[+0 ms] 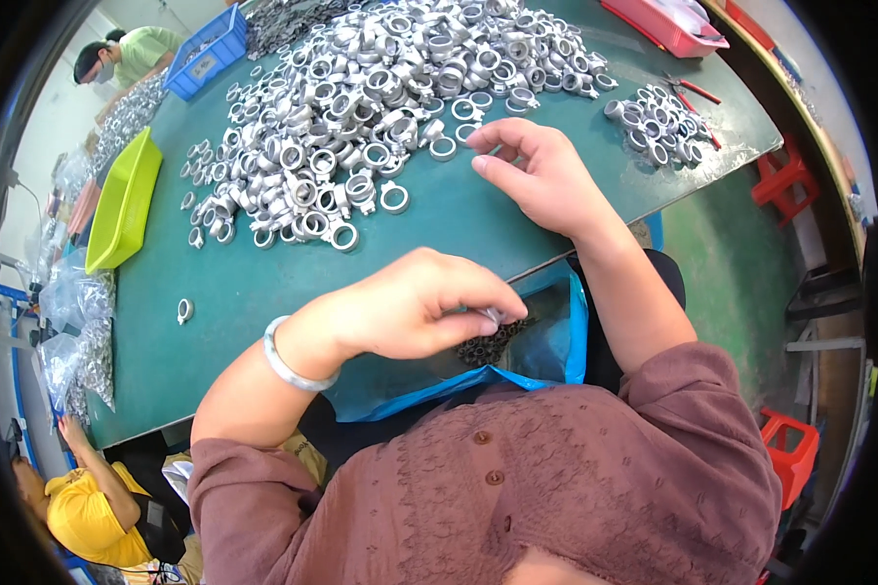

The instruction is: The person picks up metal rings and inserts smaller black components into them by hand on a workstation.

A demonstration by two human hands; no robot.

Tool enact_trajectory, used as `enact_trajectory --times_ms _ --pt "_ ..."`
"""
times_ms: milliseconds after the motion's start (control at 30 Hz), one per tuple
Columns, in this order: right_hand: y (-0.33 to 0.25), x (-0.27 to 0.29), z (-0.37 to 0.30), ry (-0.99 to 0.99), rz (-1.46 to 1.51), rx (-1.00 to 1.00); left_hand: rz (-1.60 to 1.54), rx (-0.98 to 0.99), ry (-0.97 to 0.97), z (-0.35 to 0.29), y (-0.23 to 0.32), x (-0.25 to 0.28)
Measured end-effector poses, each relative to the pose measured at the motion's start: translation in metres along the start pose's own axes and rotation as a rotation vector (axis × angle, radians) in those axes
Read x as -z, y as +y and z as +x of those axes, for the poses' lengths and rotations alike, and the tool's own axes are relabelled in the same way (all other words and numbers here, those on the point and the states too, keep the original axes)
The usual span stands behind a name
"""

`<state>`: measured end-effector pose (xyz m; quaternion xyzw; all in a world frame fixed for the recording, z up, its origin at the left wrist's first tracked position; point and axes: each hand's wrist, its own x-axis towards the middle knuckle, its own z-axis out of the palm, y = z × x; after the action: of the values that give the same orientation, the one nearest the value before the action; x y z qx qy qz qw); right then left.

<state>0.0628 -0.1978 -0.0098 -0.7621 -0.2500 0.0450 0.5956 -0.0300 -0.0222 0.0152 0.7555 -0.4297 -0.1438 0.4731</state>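
bright light | glare on table (737,146), right corner | curved edges | black vignette

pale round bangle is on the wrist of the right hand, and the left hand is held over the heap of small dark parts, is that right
Not quite: the head view shows the pale round bangle on the wrist of the left hand, not the right. That left hand is indeed over the heap of small dark parts.

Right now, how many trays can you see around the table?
3: blue tray, far left; green tray, left; pink tray, far right. More may be hidden.
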Motion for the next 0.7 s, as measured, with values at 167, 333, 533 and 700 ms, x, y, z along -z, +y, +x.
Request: enact_trajectory --times_ms 167,333,533,700 --pt "0.001 -0.003 0.023 -0.083 -0.476 0.27 0.263 -0.223 -0.049 0.002 -0.011 -0.009" --pt "0.007 -0.011 0.034 -0.096 -0.708 0.425 0.332 -0.242 0.042 0.004 -0.01 -0.012" --pt "0.003 -0.005 0.028 -0.104 -0.529 0.423 0.419 0.033 0.471 0.0 -0.015 -0.001" --pt "-0.015 -0.01 0.01 -0.021 -0.17 0.604 -0.353 0.414 0.792 0.005 -0.017 0.014"
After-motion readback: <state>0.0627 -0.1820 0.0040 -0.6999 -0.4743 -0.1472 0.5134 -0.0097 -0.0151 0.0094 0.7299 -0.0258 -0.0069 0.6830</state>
